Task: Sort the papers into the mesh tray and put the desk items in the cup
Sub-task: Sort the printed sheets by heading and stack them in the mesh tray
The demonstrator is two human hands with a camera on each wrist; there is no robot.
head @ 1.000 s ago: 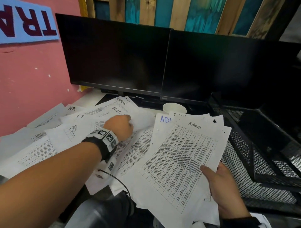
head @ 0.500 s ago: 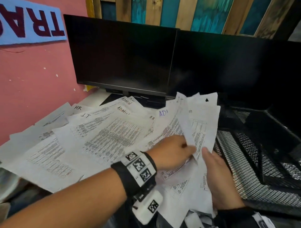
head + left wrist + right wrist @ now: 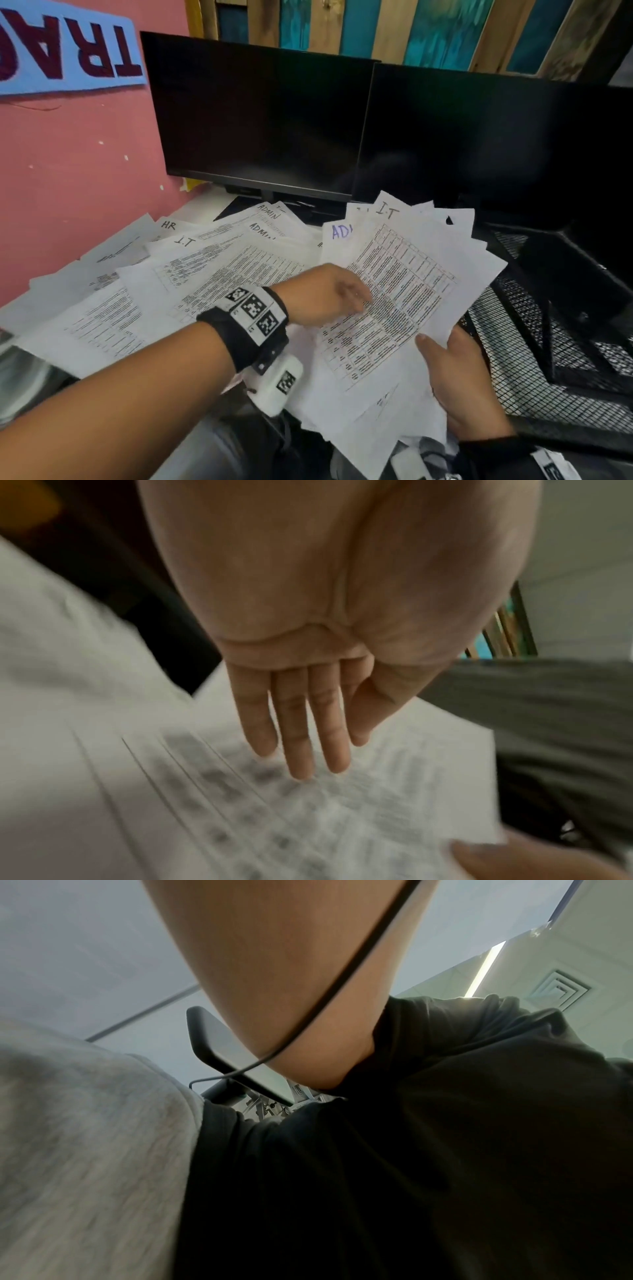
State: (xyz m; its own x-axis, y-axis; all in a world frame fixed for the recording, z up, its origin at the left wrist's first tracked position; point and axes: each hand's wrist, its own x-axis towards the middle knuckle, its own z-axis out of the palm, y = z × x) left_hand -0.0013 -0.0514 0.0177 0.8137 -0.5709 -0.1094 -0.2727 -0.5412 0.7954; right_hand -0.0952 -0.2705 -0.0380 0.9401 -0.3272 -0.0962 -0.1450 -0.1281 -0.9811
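Note:
My right hand (image 3: 455,380) grips a fanned stack of printed papers (image 3: 404,274) by its lower right corner, thumb on top; the top sheet is marked I.T. My left hand (image 3: 329,294) lies over that stack with fingers straight, fingertips (image 3: 308,764) touching the top sheet. More loose papers (image 3: 144,294) marked HR, I.T and ADMIN cover the desk to the left. The black mesh tray (image 3: 548,359) stands at the right, right beside the held stack. The cup is hidden behind the papers. The right wrist view shows only an arm and clothing.
Two dark monitors (image 3: 267,113) stand close behind the papers. A pink wall (image 3: 68,171) with a blue sign bounds the left side. The monitor stand's black base (image 3: 239,205) shows at the back of the desk.
My left hand carried a sheet from the desk pile over to the stack in my right hand and now rests flat on it. The white cup has become hidden behind the stack.

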